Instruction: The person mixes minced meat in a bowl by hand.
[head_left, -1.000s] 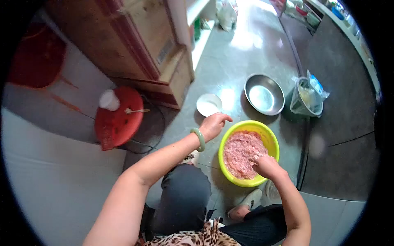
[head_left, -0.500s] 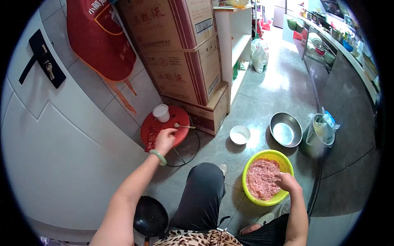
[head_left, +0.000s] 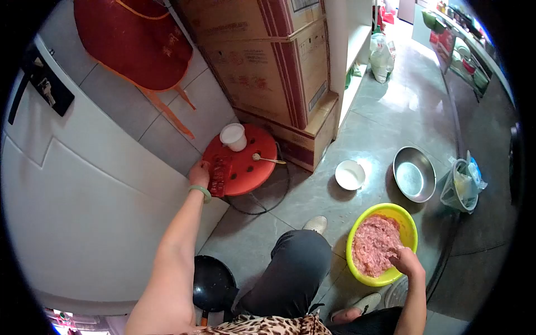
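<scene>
My left hand [head_left: 200, 174], with a green bangle at the wrist, is closed at the left edge of a red packet [head_left: 219, 176] lying on a round red stool [head_left: 251, 181]. A white tub [head_left: 233, 137] and a light spoon [head_left: 268, 159] also rest on the stool. My right hand [head_left: 406, 261] is in the yellow-green basin [head_left: 413, 229], its fingertips against the pink minced meat [head_left: 375, 243]; whether they are bent round any of it is hidden.
On the floor are a white bowl [head_left: 350, 175], a metal bowl [head_left: 414, 174], a lined bin [head_left: 460, 187] and a black pan [head_left: 214, 283]. Stacked cartons [head_left: 268, 78] stand behind the stool. A white door [head_left: 100, 206] is at left.
My left hand has moved from above the white bowl, over the stool, to the red packet. My right hand has stayed at the meat. The view has shifted left.
</scene>
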A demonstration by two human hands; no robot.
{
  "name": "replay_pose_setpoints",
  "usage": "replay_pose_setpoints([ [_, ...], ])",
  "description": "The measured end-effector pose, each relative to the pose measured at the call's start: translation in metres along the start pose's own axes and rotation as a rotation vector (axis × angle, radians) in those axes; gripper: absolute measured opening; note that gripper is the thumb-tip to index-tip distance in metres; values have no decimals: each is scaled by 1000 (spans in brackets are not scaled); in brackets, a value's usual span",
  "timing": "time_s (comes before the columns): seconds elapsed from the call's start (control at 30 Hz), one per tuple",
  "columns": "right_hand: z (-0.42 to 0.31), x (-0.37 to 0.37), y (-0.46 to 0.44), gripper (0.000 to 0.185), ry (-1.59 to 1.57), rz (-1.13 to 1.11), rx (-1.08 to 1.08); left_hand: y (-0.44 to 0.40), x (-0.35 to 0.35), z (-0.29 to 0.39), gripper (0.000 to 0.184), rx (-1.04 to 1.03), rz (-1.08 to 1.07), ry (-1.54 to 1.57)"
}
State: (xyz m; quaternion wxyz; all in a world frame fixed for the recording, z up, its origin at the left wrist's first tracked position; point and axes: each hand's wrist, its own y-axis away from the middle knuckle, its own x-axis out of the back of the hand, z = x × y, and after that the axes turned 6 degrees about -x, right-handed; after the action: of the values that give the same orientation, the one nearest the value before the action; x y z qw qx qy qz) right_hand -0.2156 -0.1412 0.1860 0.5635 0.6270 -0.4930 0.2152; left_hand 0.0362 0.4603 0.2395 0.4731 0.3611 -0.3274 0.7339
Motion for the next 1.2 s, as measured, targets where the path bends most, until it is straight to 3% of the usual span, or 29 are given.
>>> replay_pose_setpoints([
  [0.23, 7, -6, -4, 27, -2, 8, 60, -5, -16, -21, 26, -40, 200, 48],
  [0.43, -2, 2, 2, 30, 3, 17, 25, 8, -5, -13, 30, -110, 159, -45],
  [0.53, -4, 3, 4, 30, -4, 19, 32, 10, -6, -9, 30, -11, 64, -65],
  [0.63, -3, 1, 3, 30, -25, 17, 18, 12, -20, -14, 46, -127, 89, 55],
  [0.7, -2, 0, 0, 29, -38, 20, 7, 13, -25, -7, 63, -88, 51, -18],
  [1.13, 1, -3, -9, 25, -35, 18, 77, 8, -41, -2, 76, 49, -6, -51],
  [1.2, -4, 1, -8, 25, -27, 15, 75, 7, -46, -8, 78, -9, 28, -50],
])
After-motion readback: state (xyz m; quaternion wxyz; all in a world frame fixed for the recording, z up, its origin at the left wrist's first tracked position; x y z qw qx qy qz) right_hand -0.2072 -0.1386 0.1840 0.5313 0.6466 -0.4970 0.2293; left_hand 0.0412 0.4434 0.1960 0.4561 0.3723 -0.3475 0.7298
